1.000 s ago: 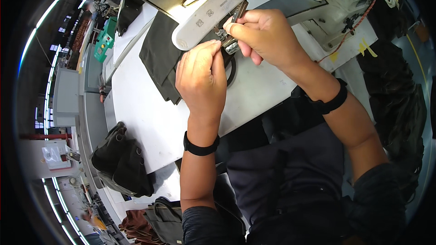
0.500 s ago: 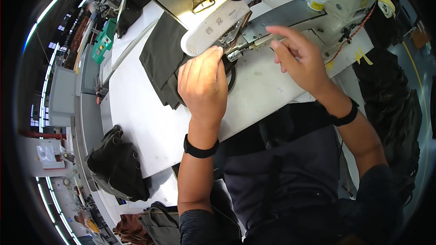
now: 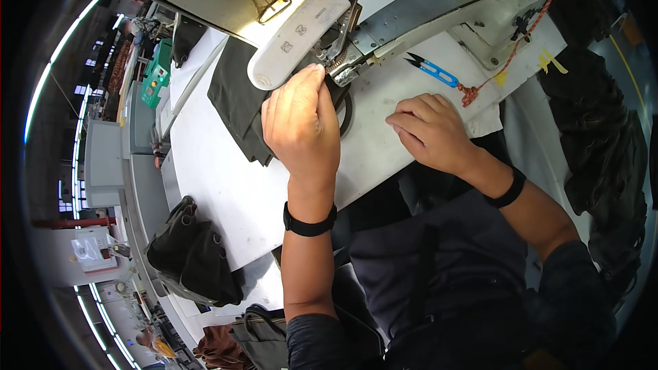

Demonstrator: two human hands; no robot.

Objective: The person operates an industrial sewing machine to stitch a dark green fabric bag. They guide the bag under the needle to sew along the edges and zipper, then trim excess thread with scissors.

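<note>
My left hand (image 3: 301, 120) lies fingers-together on a dark green piece of fabric (image 3: 236, 99), pressing it by the needle area (image 3: 337, 62) of a sewing machine (image 3: 308, 7). My right hand (image 3: 428, 130) rests on the white table (image 3: 226, 185) to the right of the needle, fingers curled loosely and holding nothing. Blue thread snips (image 3: 432, 68) lie just beyond my right hand, apart from it. Both wrists carry black bands.
A red cord (image 3: 510, 62) runs from the machine's right end. Dark garments (image 3: 603, 116) hang at the right. A dark bag (image 3: 192, 253) sits below the table's left edge. A green device (image 3: 154, 72) stands at the far left.
My right hand has drawn back from the needle area and come down onto the table toward me. My left hand stays on the fabric.
</note>
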